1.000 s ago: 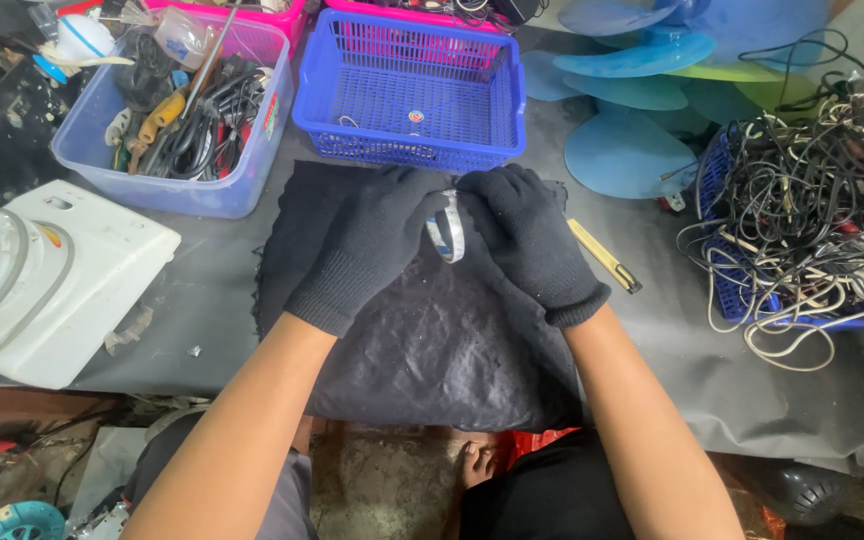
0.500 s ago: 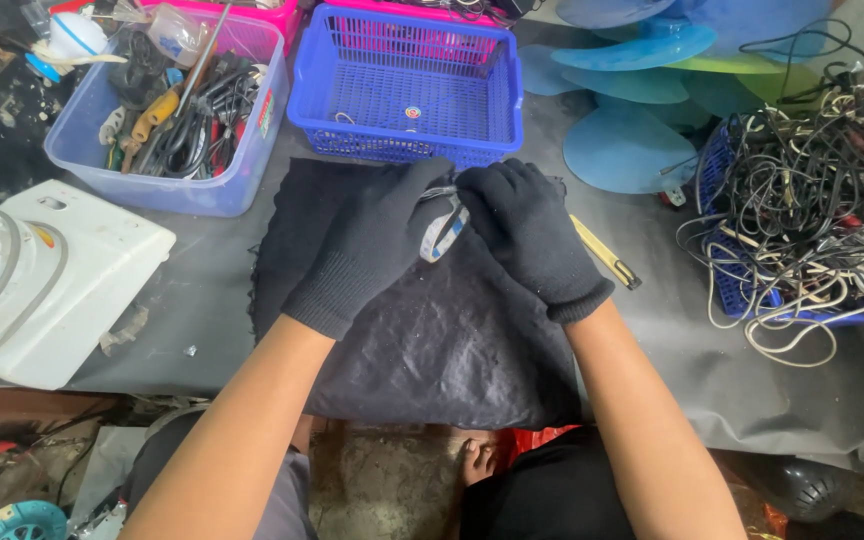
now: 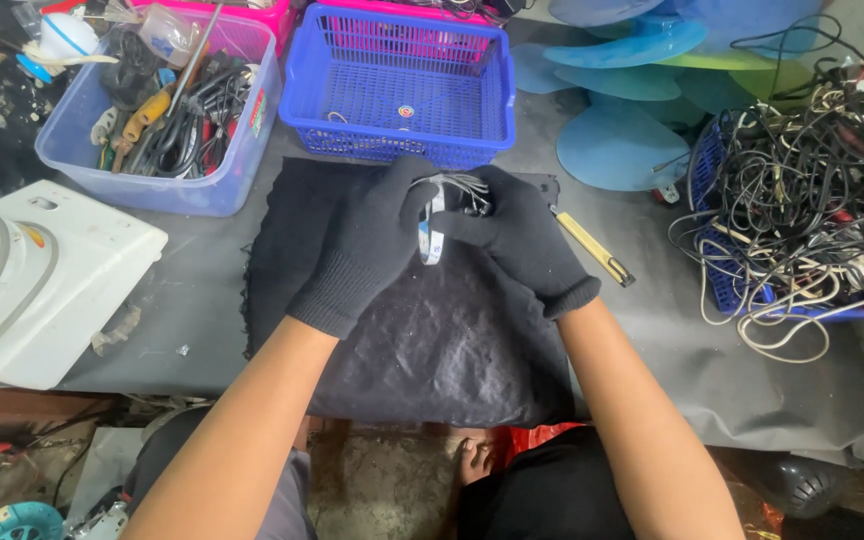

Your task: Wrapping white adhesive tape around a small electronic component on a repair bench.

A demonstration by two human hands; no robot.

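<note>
Two gloved hands are pressed together over the far edge of a black mat [image 3: 422, 340] that lies in the middle of the table [image 3: 672, 350]. A small dark part with a pale flat ribbon cable [image 3: 433, 232] is pinched between the left hand [image 3: 372, 240] and the right hand [image 3: 522, 235]; the cable hangs down between the palms. What the part is cannot be told. The work appears to be in its middle: the part is held up off the mat, and nothing loose is seen laid on the mat. A yellow utility knife [image 3: 594, 248] lies untouched just right of the mat. The blue basket [image 3: 397, 85] beyond the hands holds only a few small bits, while a heap of tangled cables [image 3: 802, 190] sits at the right edge.
</note>
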